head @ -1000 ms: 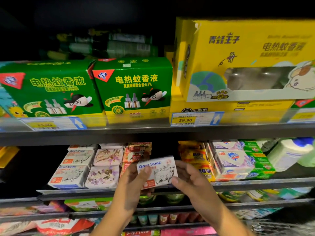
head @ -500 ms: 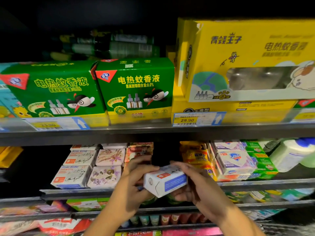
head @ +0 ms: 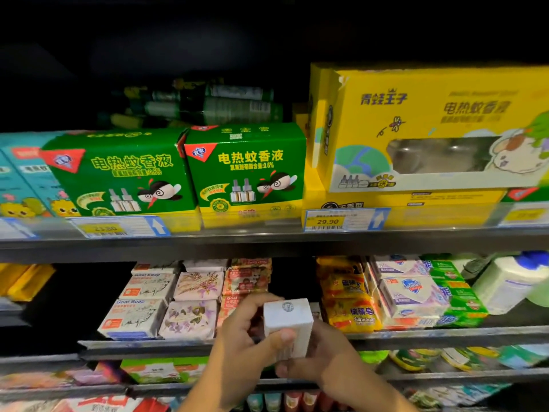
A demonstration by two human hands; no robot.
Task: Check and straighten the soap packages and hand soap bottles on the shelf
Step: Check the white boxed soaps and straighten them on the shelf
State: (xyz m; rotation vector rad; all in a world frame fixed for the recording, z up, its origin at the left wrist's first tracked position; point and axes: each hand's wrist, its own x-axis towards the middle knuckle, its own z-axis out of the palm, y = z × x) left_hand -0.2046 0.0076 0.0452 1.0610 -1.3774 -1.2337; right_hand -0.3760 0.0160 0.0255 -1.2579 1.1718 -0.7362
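1. Head view recorded a person's two hands raised in front of the middle shelf (head: 445, 334) of a store rack.
2. A white soap box (head: 289, 321) was held in the air just in front of that shelf's front edge. It sat before the gap between the red-orange soap packs (head: 248, 281) and the yellow sulfur soap packs (head: 350, 313). Its short end face, marked with a small round emblem, was turned up towards the camera.
3. The left hand (head: 240, 337) grasped the box from its left side. Its fingers were curled round the far side and the thumb was pressed on the near face.
4. The right hand (head: 329, 362) gripped the box from below and from the right, fingers curled under the lower end.
5. Left of the hands, Goat Soap boxes (head: 133, 318) lay in two rows on the middle shelf. Floral soap packages (head: 188, 319) lay just beside them, edges touching.
6. Right of the sulfur packs stood white boxes with a blue shield (head: 413, 295), then green soap packs (head: 454, 298). A white hand soap bottle (head: 508, 286) with a blue cap stood at the far right, partly blurred.
7. The upper shelf (head: 267, 240) carried green mosquito-liquid boxes (head: 249, 171) and a large yellow box (head: 430, 129). A price tag (head: 326, 221) below the yellow box read 29.90.
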